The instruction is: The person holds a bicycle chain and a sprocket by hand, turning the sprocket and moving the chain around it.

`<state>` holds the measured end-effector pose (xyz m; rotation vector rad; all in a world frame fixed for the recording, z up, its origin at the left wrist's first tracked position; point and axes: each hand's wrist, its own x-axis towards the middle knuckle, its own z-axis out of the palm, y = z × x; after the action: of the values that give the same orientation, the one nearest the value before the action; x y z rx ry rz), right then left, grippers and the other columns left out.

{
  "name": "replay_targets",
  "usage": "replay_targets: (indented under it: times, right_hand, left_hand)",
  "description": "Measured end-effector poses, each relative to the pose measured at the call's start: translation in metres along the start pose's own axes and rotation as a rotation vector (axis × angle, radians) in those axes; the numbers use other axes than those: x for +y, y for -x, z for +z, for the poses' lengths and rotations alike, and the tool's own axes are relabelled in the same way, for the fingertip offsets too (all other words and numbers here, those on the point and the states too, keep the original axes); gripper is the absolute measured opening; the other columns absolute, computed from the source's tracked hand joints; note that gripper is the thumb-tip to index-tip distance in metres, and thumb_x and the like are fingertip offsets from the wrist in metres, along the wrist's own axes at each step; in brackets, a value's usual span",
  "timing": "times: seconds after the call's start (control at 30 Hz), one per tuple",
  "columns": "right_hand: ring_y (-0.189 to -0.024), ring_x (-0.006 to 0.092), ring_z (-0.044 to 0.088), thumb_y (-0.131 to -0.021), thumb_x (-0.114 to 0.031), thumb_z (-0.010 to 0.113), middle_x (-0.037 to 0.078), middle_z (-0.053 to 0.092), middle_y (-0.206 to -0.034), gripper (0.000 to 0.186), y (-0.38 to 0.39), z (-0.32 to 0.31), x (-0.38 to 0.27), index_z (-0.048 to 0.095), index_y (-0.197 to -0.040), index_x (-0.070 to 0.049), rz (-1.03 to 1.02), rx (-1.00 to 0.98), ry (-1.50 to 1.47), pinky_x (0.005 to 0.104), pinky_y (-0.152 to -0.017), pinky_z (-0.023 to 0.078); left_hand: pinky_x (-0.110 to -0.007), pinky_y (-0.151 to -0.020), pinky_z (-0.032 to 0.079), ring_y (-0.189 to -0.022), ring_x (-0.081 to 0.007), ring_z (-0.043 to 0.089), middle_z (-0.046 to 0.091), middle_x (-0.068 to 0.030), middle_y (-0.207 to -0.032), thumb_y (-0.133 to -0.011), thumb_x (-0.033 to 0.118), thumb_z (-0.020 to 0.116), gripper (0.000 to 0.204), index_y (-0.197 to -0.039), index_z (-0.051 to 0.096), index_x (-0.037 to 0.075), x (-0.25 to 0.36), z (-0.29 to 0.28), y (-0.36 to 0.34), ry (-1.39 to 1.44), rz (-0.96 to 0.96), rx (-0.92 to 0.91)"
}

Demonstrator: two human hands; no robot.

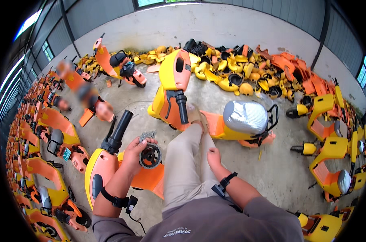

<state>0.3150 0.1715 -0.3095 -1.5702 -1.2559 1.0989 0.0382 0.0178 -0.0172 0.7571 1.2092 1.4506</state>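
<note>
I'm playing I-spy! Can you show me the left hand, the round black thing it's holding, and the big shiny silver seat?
Left hand [134, 153]: head view, middle of the hand.
Round black thing [150, 156]: head view, its middle.
Shiny silver seat [245, 117]: head view, middle of its top.

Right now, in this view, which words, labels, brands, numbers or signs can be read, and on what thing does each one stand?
Grey shirt: white lettering on the front; its wording is not copied here.
Green-and-white plate on a yellow-and-orange scooter at the left: too small to read.
Black toothed ring in the left hand: no text can be made out.
</note>
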Motion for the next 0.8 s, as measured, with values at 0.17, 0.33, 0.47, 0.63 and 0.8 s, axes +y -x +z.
replay_targets:
  times: [0.17,0.33,0.47,0.63,0.8]
  right_hand:
    - [-0.090,0.0219,0.064,-0.085,-0.009,0.060,0.011,0.067,-0.101,0.026,0.015,0.006,-0.006,0.064,-0.109,-0.001,0.168,-0.065,-0.081,0.0321,-0.080,0.051]
    - [-0.073,0.0140,0.061,-0.087,-0.016,0.060,0.006,0.066,-0.087,0.017,0.019,0.008,-0.014,0.066,-0.098,-0.005,0.451,-0.608,-0.133,0.0279,-0.061,0.046]
    - [-0.063,0.0155,0.059,-0.089,-0.018,0.059,0.004,0.062,-0.074,0.014,-0.004,0.022,0.003,0.065,-0.087,-0.005,0.398,-0.798,0.032,0.0287,-0.057,0.045]
    - [-0.068,0.0148,0.062,-0.089,-0.019,0.059,0.004,0.064,-0.078,0.013,0.003,0.039,-0.023,0.063,-0.090,-0.006,0.448,-0.726,-0.034,0.0281,-0.059,0.047]
    - [-0.078,0.0143,0.063,-0.092,-0.020,0.060,0.002,0.066,-0.089,0.015,-0.006,0.023,-0.057,0.062,-0.103,-0.009,0.427,-0.734,-0.145,0.0284,-0.069,0.049]
  left_hand:
    - [-0.033,-0.086,0.055,-0.097,-0.0179,0.066,0.068,-0.0108,-0.110,-0.100,0.019,0.056,0.020,-0.111,0.060,0.002,0.000,-0.006,0.010,0.022,-0.033,0.013]
    - [-0.031,-0.088,0.053,-0.100,-0.0169,0.065,0.069,-0.0098,-0.109,-0.099,0.019,0.057,0.021,-0.111,0.061,0.003,-0.005,-0.010,0.027,0.055,-0.035,0.037]
    - [-0.031,-0.086,0.054,-0.097,-0.0161,0.065,0.068,-0.0097,-0.110,-0.099,0.021,0.057,0.022,-0.111,0.061,0.003,-0.001,-0.006,0.021,-0.029,-0.046,0.057]
    - [-0.032,-0.084,0.054,-0.096,-0.0158,0.066,0.069,-0.0097,-0.110,-0.100,0.020,0.055,0.021,-0.110,0.061,0.003,-0.008,-0.012,0.028,-0.025,-0.061,0.025]
    - [-0.033,-0.090,0.053,-0.100,-0.0166,0.065,0.068,-0.0099,-0.110,-0.100,0.019,0.055,0.020,-0.110,0.060,0.003,-0.006,-0.015,0.036,-0.018,-0.032,0.021]
